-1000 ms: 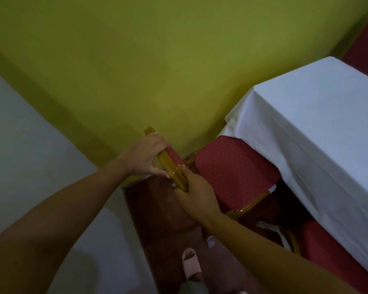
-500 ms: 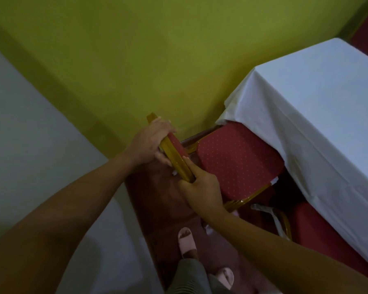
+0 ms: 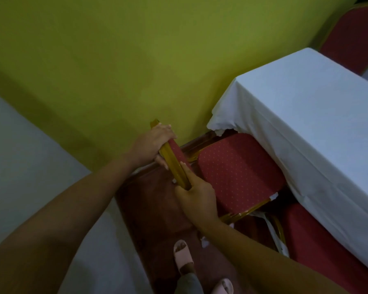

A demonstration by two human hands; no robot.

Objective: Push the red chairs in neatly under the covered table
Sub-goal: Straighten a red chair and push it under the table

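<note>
A red chair (image 3: 236, 172) with a gold frame stands at the near corner of the table covered by a white cloth (image 3: 310, 124). Its dotted red seat lies partly beneath the hanging cloth. My left hand (image 3: 155, 143) grips the far end of the chair's gold backrest top (image 3: 174, 166). My right hand (image 3: 198, 198) grips the near end of the same rail. A second red chair (image 3: 319, 242) sits to the lower right, its seat mostly under the cloth.
A yellow-green wall (image 3: 136, 60) rises close behind the chair, with a dark baseboard. The floor beneath me is dark red carpet (image 3: 153, 219) beside pale tiles (image 3: 19, 155). My sandalled feet (image 3: 183, 257) stand behind the chair. Another red chair back (image 3: 353, 37) shows at the top right.
Both hands have stayed on the backrest while the chair shifted a little toward the table and wall. My feet have stepped forward into view.
</note>
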